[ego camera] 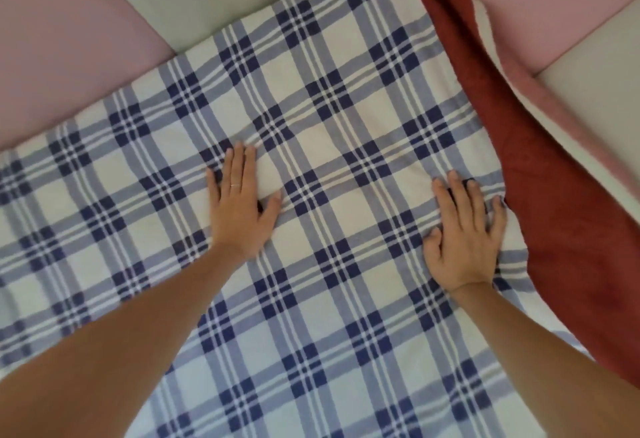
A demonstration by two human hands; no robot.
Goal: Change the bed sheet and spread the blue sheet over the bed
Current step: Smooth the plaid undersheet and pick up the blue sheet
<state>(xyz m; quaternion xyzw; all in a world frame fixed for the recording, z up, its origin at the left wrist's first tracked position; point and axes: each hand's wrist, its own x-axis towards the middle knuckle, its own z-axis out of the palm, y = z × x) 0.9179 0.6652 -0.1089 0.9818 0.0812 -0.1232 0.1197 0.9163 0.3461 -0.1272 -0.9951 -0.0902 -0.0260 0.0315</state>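
From the head view, the blue sheet [311, 160] lay spread over the bed. Both the left hand [240, 202] and right hand [465, 230] pressed flat on it, fingers straight; the right lay near the sheet's edge beside a red cloth [540, 167].

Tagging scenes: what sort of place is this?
Probably a bedroom: left hand and right hand flat on a spread blue checked sheet, red fabric at its right edge, padded pink and cream panels around.

left grip [239, 209] flat, right grip [465, 233] splayed
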